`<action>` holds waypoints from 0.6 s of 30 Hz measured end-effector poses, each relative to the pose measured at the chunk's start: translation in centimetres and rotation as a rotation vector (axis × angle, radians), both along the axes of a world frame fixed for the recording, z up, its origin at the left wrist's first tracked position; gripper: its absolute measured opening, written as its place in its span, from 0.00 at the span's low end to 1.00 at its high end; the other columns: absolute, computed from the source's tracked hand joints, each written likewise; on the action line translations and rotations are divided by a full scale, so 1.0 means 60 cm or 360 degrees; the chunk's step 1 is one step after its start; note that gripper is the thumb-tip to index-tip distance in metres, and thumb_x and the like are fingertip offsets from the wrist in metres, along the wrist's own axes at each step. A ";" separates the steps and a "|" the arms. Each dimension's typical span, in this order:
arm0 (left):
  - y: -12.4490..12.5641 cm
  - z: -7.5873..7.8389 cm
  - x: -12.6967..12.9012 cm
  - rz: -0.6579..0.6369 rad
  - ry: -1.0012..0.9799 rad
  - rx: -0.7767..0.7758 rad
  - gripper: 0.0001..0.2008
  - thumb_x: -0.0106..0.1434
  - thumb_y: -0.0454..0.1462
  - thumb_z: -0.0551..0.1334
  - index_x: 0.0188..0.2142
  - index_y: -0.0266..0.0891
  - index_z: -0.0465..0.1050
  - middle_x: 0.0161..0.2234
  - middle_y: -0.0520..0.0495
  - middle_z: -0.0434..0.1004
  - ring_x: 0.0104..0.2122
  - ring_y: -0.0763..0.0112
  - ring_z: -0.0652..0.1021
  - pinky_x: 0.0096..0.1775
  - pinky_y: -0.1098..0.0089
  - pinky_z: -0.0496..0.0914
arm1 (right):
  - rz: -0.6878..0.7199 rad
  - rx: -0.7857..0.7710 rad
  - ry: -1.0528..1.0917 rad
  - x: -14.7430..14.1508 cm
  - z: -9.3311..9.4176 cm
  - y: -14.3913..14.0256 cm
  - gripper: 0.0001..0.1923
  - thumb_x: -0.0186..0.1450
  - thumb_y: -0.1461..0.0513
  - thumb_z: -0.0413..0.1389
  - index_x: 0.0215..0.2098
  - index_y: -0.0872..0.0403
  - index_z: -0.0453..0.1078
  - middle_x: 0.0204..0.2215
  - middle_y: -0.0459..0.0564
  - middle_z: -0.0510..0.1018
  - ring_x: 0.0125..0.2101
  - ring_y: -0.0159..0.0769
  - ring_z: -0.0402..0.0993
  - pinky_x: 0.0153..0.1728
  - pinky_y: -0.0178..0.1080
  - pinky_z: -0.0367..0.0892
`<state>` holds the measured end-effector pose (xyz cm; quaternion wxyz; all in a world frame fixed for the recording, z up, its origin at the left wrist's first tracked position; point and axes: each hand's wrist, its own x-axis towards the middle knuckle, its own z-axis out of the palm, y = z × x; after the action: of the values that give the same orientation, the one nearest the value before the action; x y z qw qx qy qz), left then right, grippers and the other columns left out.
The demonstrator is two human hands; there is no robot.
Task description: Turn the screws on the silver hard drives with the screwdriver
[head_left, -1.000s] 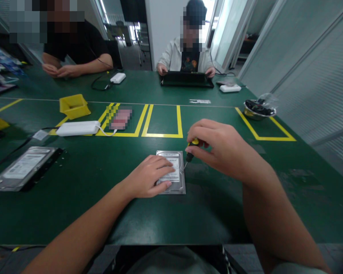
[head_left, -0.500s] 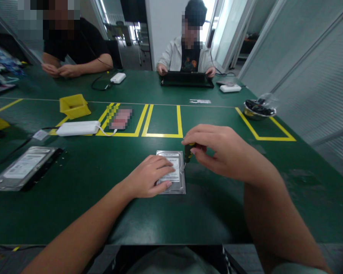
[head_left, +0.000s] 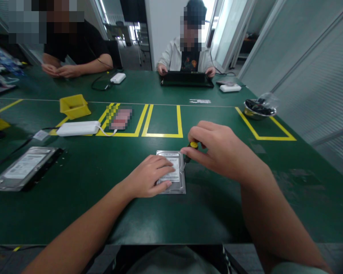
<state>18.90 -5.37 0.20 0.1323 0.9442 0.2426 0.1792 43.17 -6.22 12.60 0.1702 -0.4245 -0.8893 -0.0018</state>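
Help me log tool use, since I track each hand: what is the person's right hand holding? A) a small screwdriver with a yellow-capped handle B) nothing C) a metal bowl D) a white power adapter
A: the right hand grips a small screwdriver at the right edge of the hard drive, which the left hand presses flat.

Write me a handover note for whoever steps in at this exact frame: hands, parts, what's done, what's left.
Left hand: flat on the hard drive, pinning it to the green table.
Right hand: fingers closed on a small screwdriver with a yellow cap, tip at the drive's right edge.
Done: cannot tell whether any screw is out.
Left: the cover is on the drive.
Nearby: a second hard drive at far left.
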 end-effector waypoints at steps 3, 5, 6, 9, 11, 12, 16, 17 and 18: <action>0.000 0.001 0.001 0.0004 0.0003 -0.0011 0.19 0.68 0.44 0.57 0.55 0.41 0.72 0.52 0.41 0.75 0.52 0.54 0.73 0.54 0.53 0.64 | 0.0069 0.0001 0.0054 -0.001 -0.002 0.002 0.04 0.66 0.62 0.56 0.35 0.56 0.66 0.34 0.50 0.70 0.33 0.35 0.64 0.33 0.36 0.56; 0.000 0.001 0.001 0.0003 0.0006 -0.0015 0.19 0.68 0.44 0.56 0.55 0.41 0.72 0.52 0.41 0.75 0.52 0.55 0.73 0.54 0.53 0.64 | 0.0124 -0.0003 0.0112 -0.002 -0.002 0.003 0.01 0.66 0.65 0.55 0.36 0.56 0.66 0.35 0.49 0.70 0.33 0.34 0.64 0.35 0.36 0.57; 0.001 0.001 0.001 0.0002 0.0011 -0.0016 0.19 0.68 0.44 0.56 0.55 0.41 0.72 0.52 0.41 0.75 0.52 0.55 0.73 0.54 0.53 0.64 | 0.0140 -0.0006 0.0130 -0.002 -0.002 0.004 0.02 0.66 0.66 0.55 0.37 0.56 0.66 0.35 0.49 0.70 0.34 0.34 0.65 0.35 0.36 0.57; 0.001 0.000 0.001 -0.0002 0.0026 -0.0015 0.19 0.68 0.44 0.56 0.55 0.40 0.71 0.52 0.41 0.74 0.52 0.55 0.72 0.55 0.53 0.63 | 0.0174 -0.0043 0.0121 -0.001 -0.001 0.005 0.00 0.67 0.66 0.54 0.36 0.55 0.67 0.36 0.49 0.70 0.35 0.35 0.66 0.36 0.36 0.58; 0.001 -0.001 0.000 -0.0004 0.0027 -0.0012 0.19 0.68 0.44 0.56 0.55 0.40 0.71 0.53 0.40 0.74 0.52 0.55 0.72 0.55 0.53 0.63 | 0.0226 -0.0082 0.0115 0.001 0.001 0.005 0.03 0.67 0.65 0.54 0.34 0.55 0.68 0.35 0.49 0.71 0.35 0.35 0.66 0.36 0.36 0.59; 0.001 -0.001 0.000 -0.0005 0.0025 -0.0010 0.19 0.68 0.44 0.56 0.55 0.40 0.71 0.53 0.40 0.74 0.52 0.55 0.72 0.55 0.53 0.63 | 0.0253 -0.0101 0.0119 0.003 0.002 0.005 0.04 0.68 0.65 0.54 0.34 0.55 0.68 0.35 0.49 0.71 0.36 0.35 0.67 0.37 0.36 0.60; 0.001 -0.001 -0.001 -0.0006 0.0026 -0.0012 0.19 0.68 0.44 0.56 0.55 0.40 0.71 0.52 0.40 0.74 0.52 0.54 0.72 0.55 0.53 0.63 | 0.0347 -0.0179 0.0146 0.009 0.005 0.004 0.08 0.67 0.69 0.51 0.41 0.55 0.70 0.38 0.50 0.74 0.40 0.37 0.69 0.42 0.38 0.63; 0.001 -0.001 -0.001 -0.0005 0.0026 -0.0011 0.19 0.68 0.44 0.56 0.55 0.40 0.71 0.52 0.40 0.74 0.52 0.54 0.72 0.55 0.53 0.63 | 0.0368 -0.0200 0.0150 0.010 0.005 0.003 0.10 0.66 0.70 0.50 0.43 0.55 0.70 0.40 0.50 0.75 0.41 0.37 0.70 0.44 0.39 0.64; 0.000 -0.001 -0.001 -0.0005 0.0023 -0.0011 0.19 0.68 0.44 0.56 0.55 0.40 0.71 0.52 0.40 0.74 0.52 0.54 0.72 0.55 0.53 0.63 | 0.0384 -0.0216 0.0154 0.012 0.006 0.003 0.12 0.66 0.71 0.49 0.44 0.55 0.70 0.41 0.51 0.76 0.43 0.37 0.71 0.46 0.39 0.64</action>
<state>18.85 -5.34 0.12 0.1341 0.9453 0.2428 0.1714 43.86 -6.06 12.94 0.1826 -0.3245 -0.9227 0.0994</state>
